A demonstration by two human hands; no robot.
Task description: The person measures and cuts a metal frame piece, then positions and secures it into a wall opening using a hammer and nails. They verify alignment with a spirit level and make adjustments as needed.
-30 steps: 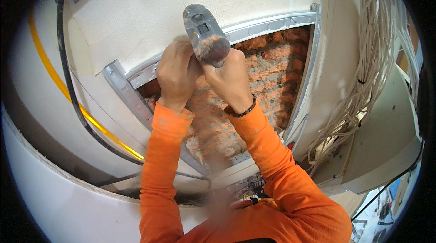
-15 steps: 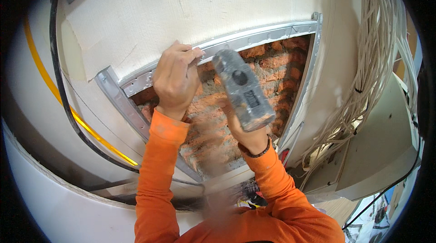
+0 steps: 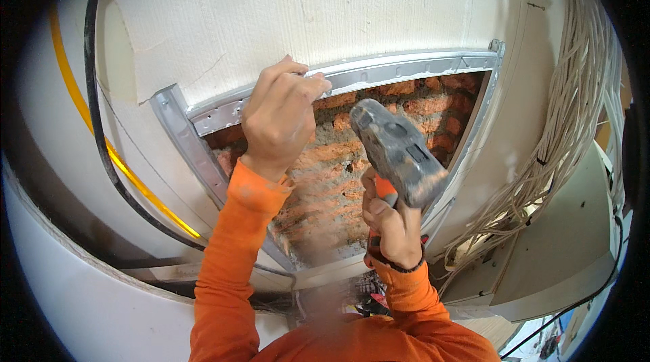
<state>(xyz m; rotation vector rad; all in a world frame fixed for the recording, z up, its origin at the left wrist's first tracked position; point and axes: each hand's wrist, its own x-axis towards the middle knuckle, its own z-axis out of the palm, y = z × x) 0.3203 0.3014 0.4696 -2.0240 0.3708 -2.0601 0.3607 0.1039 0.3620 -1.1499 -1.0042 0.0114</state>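
Observation:
My left hand (image 3: 277, 118) is raised to the upper metal rail (image 3: 406, 67) of a frame on the wall. Its thumb and fingertips are pinched at the rail's edge; whatever is between them is too small or hidden to make out. My right hand (image 3: 398, 232) is closed round the orange handle of a hammer (image 3: 396, 148). The hammer's heavy grey, worn head hangs in front of the opening, below the rail and right of my left hand, apart from both. Exposed orange brickwork (image 3: 325, 172) fills the opening inside the frame.
A thick bundle of pale cables (image 3: 542, 145) runs down the right side. On the left hang a black cable (image 3: 101, 138) and a yellow strip (image 3: 74, 94). Pale board (image 3: 325, 10) covers the wall above the rail. A white curved panel (image 3: 88, 301) lies lower left.
The hammer has moved down and to the right, away from the rail, and its orange handle now shows. My left hand stays pinched at the rail; the whole view has shifted slightly.

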